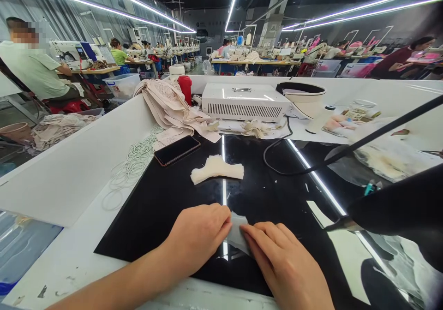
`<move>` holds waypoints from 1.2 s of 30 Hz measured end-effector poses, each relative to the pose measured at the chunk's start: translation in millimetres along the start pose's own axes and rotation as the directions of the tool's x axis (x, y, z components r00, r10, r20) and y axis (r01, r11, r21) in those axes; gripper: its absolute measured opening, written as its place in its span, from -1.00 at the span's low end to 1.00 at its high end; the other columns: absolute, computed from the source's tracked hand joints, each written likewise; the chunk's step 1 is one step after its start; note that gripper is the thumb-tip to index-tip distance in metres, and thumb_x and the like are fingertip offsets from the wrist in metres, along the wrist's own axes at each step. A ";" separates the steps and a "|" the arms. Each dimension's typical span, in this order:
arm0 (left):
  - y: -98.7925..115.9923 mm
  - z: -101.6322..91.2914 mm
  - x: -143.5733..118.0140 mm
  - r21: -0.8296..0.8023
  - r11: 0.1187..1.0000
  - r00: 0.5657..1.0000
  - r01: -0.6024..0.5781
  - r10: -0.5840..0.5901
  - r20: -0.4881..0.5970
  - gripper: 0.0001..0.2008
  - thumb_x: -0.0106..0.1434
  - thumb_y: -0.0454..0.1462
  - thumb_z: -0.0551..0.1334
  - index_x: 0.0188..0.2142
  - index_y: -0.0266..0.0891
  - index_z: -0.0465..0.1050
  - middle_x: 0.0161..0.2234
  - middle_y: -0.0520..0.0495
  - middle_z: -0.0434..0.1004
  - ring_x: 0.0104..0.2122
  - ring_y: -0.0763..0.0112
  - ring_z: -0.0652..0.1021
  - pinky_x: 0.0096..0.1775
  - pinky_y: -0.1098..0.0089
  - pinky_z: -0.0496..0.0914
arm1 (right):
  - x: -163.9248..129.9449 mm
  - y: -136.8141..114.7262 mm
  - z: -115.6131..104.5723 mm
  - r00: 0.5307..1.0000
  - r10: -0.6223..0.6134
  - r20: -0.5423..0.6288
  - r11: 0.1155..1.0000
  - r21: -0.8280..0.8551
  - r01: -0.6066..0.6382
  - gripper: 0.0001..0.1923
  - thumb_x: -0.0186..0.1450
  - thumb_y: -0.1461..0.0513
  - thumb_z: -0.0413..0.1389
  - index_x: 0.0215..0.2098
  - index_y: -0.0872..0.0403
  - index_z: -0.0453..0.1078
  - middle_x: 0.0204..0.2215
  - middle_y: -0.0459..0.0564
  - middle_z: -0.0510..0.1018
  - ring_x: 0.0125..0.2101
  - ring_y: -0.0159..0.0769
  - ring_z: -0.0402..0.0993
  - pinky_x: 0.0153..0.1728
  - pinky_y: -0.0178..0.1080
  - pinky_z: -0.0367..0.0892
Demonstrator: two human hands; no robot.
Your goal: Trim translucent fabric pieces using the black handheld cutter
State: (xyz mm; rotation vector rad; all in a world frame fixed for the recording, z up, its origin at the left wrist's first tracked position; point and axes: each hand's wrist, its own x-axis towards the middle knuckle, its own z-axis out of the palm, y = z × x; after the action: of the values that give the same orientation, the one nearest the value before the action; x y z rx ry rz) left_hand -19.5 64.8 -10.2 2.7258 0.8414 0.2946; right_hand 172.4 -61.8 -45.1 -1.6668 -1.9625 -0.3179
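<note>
Between my two hands is a small translucent whitish sheet (pixel 238 230), just above or on the glossy black board (pixel 166 199); I cannot tell which. My left hand (pixel 200 236) pinches its left edge between thumb and fingers. At its right edge, the closed fingertips of my right hand (pixel 284 259) grip it. Beyond my hands a cream, curved fabric piece (pixel 217 168), apparently a stack of layers, lies flat on the board. To the right lies a pale cut sheet (pixel 346 254) beneath a dark nozzle-like tool (pixel 341 223).
A phone (pixel 177 150) rests at the board's back left, beside tangled pale cord (pixel 138 157). Beige fabric strips (pixel 169 102) and a white vented box (pixel 245 101) stand behind. A black cable (pixel 332 157) crosses the right side. Other people sit at sewing machines farther off.
</note>
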 end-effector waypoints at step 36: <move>1.4 8.0 -5.7 0.220 0.914 0.870 -0.341 0.395 -0.295 -0.75 0.63 -0.44 0.11 -0.16 -0.26 0.52 -0.26 -0.05 0.63 -0.26 0.24 0.63 -0.18 0.23 0.56 | -1.4 -5.6 0.8 1.000 -0.025 -0.008 0.999 -0.023 0.025 -0.77 0.64 0.34 0.03 0.03 0.07 0.55 -0.27 -0.02 0.65 -0.38 -0.25 0.49 -0.33 -0.15 0.36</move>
State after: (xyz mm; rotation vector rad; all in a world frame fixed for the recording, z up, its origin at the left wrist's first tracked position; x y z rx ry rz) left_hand -21.2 58.9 -17.9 3.0298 0.4169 0.8238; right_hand 166.9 -63.8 -45.7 -1.6536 -1.9820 -0.3576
